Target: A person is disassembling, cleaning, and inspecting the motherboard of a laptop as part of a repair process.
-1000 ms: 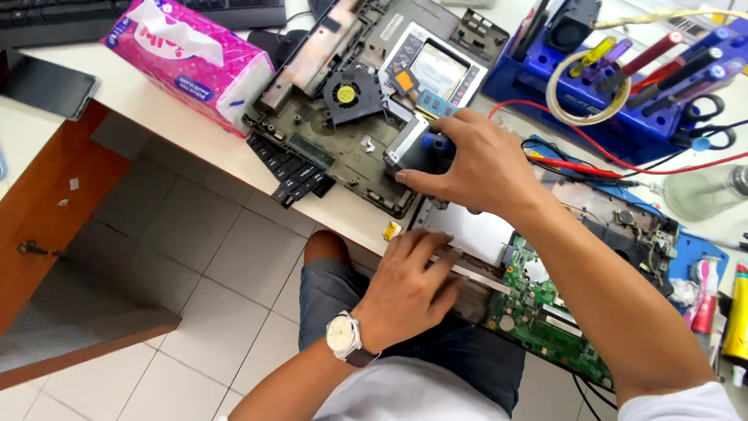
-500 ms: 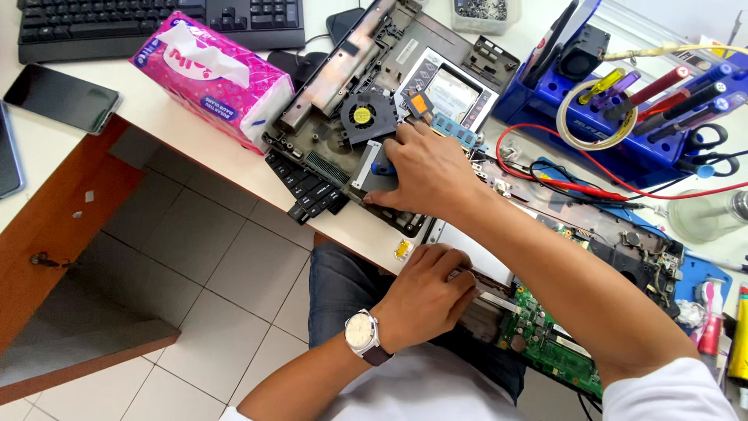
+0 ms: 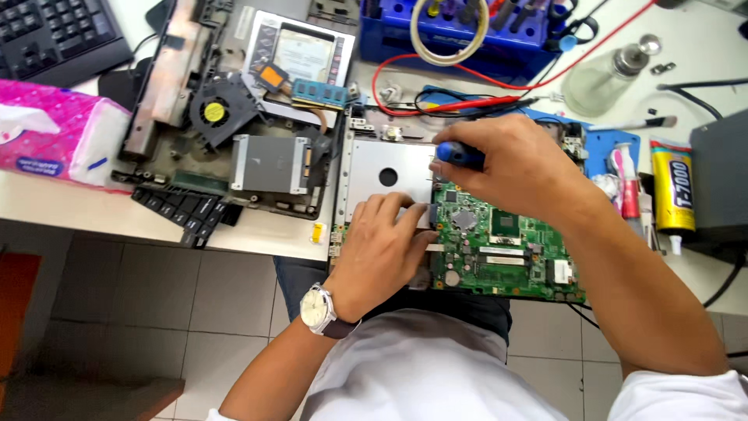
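Observation:
A green laptop motherboard (image 3: 499, 245) with a silver metal drive caddy (image 3: 382, 175) lies at the desk's front edge, over my lap. My left hand (image 3: 382, 249), with a wristwatch, presses down on the caddy and board edge. My right hand (image 3: 506, 168) grips a blue-handled screwdriver (image 3: 458, 154), its tip hidden under my fingers near the caddy's right edge.
A stripped laptop chassis (image 3: 226, 140) with fan and a silver drive sits to the left, and a loose keyboard (image 3: 183, 210) hangs at the desk edge. There is a pink tissue pack (image 3: 54, 136) far left, a blue tool rack (image 3: 467, 31) behind, and a yellow glue tube (image 3: 672, 195) and glass bottle (image 3: 604, 74) to the right.
My right hand came off the chassis on the left and now holds the screwdriver over the motherboard. The view swung right. My left hand stays on the caddy.

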